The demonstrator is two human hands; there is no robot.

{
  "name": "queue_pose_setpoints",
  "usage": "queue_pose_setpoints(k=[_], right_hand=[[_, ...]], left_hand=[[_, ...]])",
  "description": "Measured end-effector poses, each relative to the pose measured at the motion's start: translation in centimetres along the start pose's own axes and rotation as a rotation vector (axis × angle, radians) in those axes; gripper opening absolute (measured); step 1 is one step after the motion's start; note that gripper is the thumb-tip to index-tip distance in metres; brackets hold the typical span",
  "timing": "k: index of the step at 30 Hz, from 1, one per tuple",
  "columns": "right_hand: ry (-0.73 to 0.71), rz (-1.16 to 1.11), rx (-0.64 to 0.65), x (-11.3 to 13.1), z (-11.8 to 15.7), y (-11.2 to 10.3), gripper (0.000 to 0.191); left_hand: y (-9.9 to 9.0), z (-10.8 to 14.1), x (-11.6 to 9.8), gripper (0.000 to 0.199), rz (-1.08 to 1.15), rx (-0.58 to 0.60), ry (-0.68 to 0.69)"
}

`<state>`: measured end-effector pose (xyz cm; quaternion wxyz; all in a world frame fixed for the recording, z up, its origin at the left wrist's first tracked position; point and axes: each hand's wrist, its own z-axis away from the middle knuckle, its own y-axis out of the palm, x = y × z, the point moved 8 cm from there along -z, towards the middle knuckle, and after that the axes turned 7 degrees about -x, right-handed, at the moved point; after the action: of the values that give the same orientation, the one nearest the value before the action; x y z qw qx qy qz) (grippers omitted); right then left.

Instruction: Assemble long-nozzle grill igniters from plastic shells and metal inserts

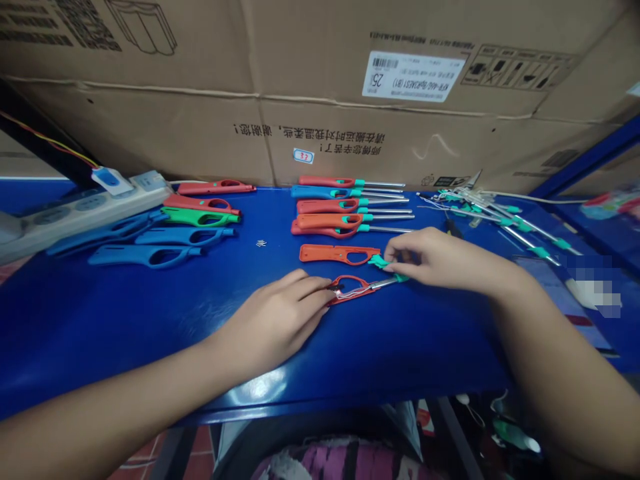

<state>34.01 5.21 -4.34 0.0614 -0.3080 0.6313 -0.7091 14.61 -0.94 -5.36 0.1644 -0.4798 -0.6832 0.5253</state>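
Observation:
My left hand (280,313) lies over the handle end of an orange-red gas-lighter shell half (347,301), its fingers closed on it. White wires and a small dark part show in that open shell, and a metal lighter tube runs out to the right. My right hand (425,259) pinches a small green plastic piece (379,261) between thumb and fingertips, just above the tube's green collar (401,277). Just behind the shell lies another orange shell half (337,254), its tip close to the green piece. My left fingers hide the shell's rear end.
Several lighters with metal tubes (330,205) lie in a row at the back. Blue, green and red shells (145,255) lie left, beside a power strip (85,210). Small screws (261,244) sit mid-table. Loose tubes with green collars (520,233) are right. A cardboard box (310,67) walls the back.

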Motion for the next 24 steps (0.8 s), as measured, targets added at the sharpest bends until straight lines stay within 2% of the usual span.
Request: queue_pose_setpoints(k=[3,7,14,24], right_hand=[[-0.104,-0.033,-0.026,2.4,-0.2,0.6,0.014],[-0.161,-0.074,0.011,3.8,-0.1,1.3,0.013],[-0.222,-0.185,-0.015,4.6,0.0,1.1,0.012],[-0.247,-0.244,0.002,4.9,-0.3,1.9,0.014]], left_hand=[[0.0,-0.1,0.3,0.027,0.072,-0.021,-0.023],[-0.3,-0.1,0.6,0.024,0.131,-0.069,-0.044],[0.0,-0.2,0.8,0.019,0.184,-0.040,-0.075],[-0.1,-0.6,0.7,0.013,0.209,-0.087,-0.057]])
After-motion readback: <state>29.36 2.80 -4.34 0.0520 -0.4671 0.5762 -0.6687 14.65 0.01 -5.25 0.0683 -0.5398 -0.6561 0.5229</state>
